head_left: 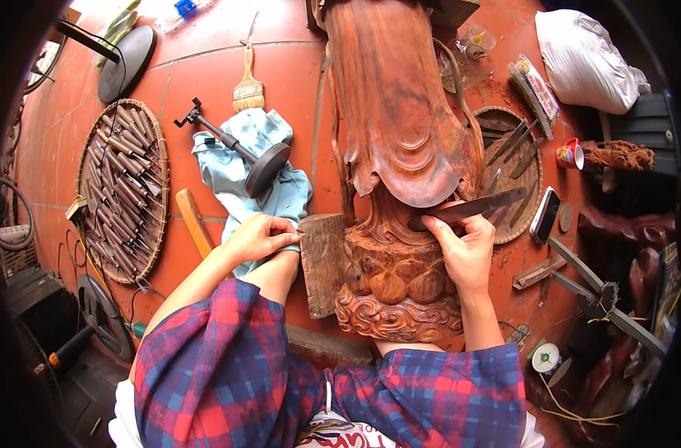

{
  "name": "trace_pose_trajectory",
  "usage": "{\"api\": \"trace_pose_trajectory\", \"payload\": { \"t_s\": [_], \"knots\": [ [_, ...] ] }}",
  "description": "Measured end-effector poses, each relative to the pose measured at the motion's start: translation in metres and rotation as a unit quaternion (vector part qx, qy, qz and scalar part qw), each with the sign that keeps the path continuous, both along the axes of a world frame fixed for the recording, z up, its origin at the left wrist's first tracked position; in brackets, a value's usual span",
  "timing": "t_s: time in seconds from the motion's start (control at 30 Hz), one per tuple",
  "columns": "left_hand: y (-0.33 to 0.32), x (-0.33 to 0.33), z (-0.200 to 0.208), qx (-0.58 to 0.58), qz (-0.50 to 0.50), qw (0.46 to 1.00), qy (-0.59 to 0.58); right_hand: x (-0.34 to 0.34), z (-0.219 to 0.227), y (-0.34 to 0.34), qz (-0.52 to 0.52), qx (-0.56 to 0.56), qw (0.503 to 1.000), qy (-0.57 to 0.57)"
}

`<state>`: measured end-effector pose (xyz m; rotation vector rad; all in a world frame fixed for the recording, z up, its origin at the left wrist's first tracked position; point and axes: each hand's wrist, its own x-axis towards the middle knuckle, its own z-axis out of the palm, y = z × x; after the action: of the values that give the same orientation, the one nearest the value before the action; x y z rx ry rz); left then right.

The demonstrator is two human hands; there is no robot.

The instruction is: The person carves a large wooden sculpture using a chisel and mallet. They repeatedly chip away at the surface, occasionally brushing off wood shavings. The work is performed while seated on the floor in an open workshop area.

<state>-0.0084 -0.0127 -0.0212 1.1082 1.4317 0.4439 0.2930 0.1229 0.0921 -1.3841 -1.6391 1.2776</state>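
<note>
A reddish-brown wood carving [389,97] lies lengthwise before me, its draped folds above a base [400,280] of carved petals and scrolls. My right hand [464,243] grips a dark flat file [479,207], which slants across the narrow neck just above the base. The file's left end meets the wood beneath the carved folds. My left hand [262,237] rests by my left knee with its fingers pinched together, close to a rough wood block [322,265] propped against the base. Whatever those fingers hold, if anything, is too small to make out.
A round basket [163,168] of wood-handled carving tools stands left, near a light-blue cloth [243,198], a black stand [267,170] and a brush [249,86]. To the right are a basket [531,216] of files, a phone [546,215], a red mug [570,154] and a white sack [587,63].
</note>
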Motion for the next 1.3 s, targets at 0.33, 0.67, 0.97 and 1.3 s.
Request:
{"api": "trace_pose_trajectory", "payload": {
  "t_s": [0.33, 0.67, 0.97, 1.3],
  "knots": [
    [0.004, -0.002, 0.007, 0.0, -0.029, 0.999, 0.022, 0.001, 0.007, 0.0, 0.043, 0.055, 0.996, -0.053],
    [-0.003, -0.004, -0.007, 0.056, -0.008, 0.998, -0.006, -0.002, 0.006, -0.001, 0.046, 0.042, 0.998, -0.026],
    [-0.003, -0.001, -0.005, 0.04, 0.002, 0.999, -0.003, 0.007, -0.005, 0.003, 0.028, 0.048, 0.997, -0.054],
    [-0.003, 0.002, 0.002, 0.038, -0.008, 0.999, 0.028, 0.001, -0.001, 0.0, 0.031, 0.014, 0.999, -0.011]
  ]
}}
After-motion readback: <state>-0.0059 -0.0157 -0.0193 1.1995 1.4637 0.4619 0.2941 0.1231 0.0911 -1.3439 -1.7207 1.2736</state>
